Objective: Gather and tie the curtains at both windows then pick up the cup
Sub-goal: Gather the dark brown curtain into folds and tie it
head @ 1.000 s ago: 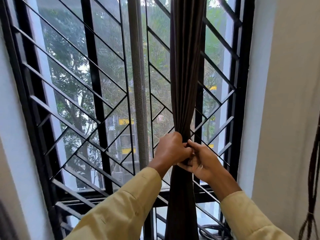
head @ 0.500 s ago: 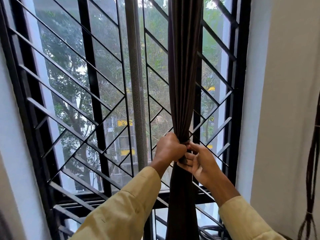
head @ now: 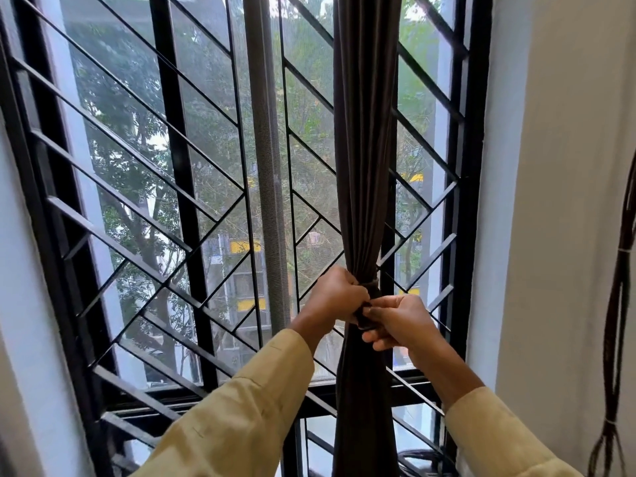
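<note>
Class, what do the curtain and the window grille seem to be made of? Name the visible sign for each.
Curtain: dark brown woven cloth, matte; it falls in soft folds and pinches narrow where it is gathered.
Window grille: probably painted metal, black with a slight sheen; thin, straight, rigid bars joined at angles.

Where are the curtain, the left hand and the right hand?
curtain (head: 364,166): head view, on the gathered folds above the hands.
left hand (head: 335,294): head view, on the back of the fist.
right hand (head: 401,320): head view, on the back of the hand.
</note>
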